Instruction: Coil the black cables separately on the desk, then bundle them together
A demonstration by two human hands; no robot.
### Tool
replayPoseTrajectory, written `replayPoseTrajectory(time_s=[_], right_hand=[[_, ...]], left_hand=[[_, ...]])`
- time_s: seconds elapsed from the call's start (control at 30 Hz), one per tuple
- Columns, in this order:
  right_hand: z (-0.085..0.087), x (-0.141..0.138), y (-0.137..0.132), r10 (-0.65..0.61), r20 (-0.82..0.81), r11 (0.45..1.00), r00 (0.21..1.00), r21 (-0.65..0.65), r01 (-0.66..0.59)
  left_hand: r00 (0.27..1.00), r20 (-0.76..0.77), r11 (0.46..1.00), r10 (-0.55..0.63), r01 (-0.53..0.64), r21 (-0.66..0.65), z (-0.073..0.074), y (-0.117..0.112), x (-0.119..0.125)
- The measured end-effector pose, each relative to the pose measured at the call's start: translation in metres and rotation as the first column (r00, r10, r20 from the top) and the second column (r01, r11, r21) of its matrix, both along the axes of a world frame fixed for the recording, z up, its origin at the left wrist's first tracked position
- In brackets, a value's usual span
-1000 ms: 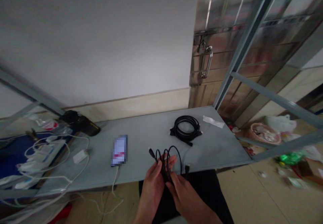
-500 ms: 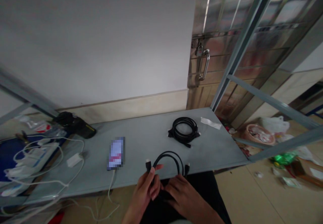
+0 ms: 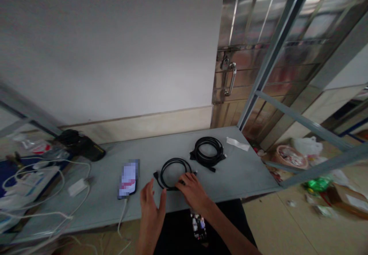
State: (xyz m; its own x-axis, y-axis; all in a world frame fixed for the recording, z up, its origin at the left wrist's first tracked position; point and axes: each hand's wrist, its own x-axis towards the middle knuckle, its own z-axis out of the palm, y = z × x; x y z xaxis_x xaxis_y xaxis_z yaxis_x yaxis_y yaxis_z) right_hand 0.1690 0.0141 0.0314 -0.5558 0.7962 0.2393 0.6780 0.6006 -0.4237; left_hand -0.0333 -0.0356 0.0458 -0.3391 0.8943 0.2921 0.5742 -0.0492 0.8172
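Black cable coil lies flat on the grey table, just right of the phone and straight ahead of both hands. The right hand is nearer, fingertips on the loop's near edge; a pinch cannot be told. The left hand hovers open, fingers spread, between phone and coil. Thin, roughly round loop, plug pointing at the phone

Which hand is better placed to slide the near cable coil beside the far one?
Probably right: the right hand rests on the near coil, and the far coil lies on that side. The left hand hovers open.
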Motion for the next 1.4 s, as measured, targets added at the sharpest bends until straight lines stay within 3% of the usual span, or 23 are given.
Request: replayPoseTrajectory(time_s=[0.17, 0.37, 0.5, 0.67, 0.8, 0.9, 1.03, 1.2, 1.27, 1.4], right_hand=[[-0.003, 0.008, 0.021, -0.089, -0.128, 0.995, 0.988, 0.024, 0.093], [-0.013, 0.087, 0.049, -0.338, -0.121, 0.932, 0.933, 0.092, 0.350], [-0.011, 0.130, 0.065, -0.367, -0.113, 0.922, 0.924, 0.091, 0.377], [-0.002, 0.139, 0.081, -0.405, -0.184, 0.907, 0.896, 0.041, 0.419], [0.014, 0.139, 0.097, -0.491, -0.324, 0.863, 0.809, -0.059, 0.501], [0.038, 0.144, 0.105, -0.525, -0.467, 0.838, 0.712, -0.139, 0.527], [0.085, 0.154, 0.100, -0.490, -0.663, 0.850, 0.567, -0.218, 0.480], [0.165, 0.161, 0.070, -0.358, -0.861, 0.892, 0.361, -0.202, 0.404], [0.202, 0.163, 0.051, -0.209, -0.958, 0.950, 0.197, -0.151, 0.275], [0.266, 0.166, 0.009, -0.100, -0.993, 0.960, 0.062, -0.080, 0.267]], left_hand=[[0.996, -0.028, 0.997, -0.082, 0.081, -0.018, -0.003, -0.021, -0.001], [0.990, 0.025, 0.989, -0.139, 0.140, -0.038, -0.012, -0.039, 0.005], [0.984, 0.054, 0.984, -0.172, 0.175, -0.047, -0.007, -0.038, 0.009], [0.979, 0.075, 0.981, -0.191, 0.194, -0.034, 0.010, -0.031, 0.010], [0.976, 0.063, 0.976, -0.209, 0.212, -0.048, 0.019, -0.029, 0.010], [0.973, 0.059, 0.972, -0.223, 0.227, -0.054, 0.020, -0.032, 0.008], [0.971, 0.094, 0.971, -0.218, 0.226, -0.078, 0.012, -0.038, 0.007], [0.957, 0.178, 0.961, -0.231, 0.253, -0.113, 0.006, -0.040, 0.017], [0.944, 0.211, 0.951, -0.254, 0.283, -0.124, 0.010, -0.039, 0.025], [0.895, 0.288, 0.905, -0.341, 0.396, -0.158, 0.023, -0.035, 0.050]])
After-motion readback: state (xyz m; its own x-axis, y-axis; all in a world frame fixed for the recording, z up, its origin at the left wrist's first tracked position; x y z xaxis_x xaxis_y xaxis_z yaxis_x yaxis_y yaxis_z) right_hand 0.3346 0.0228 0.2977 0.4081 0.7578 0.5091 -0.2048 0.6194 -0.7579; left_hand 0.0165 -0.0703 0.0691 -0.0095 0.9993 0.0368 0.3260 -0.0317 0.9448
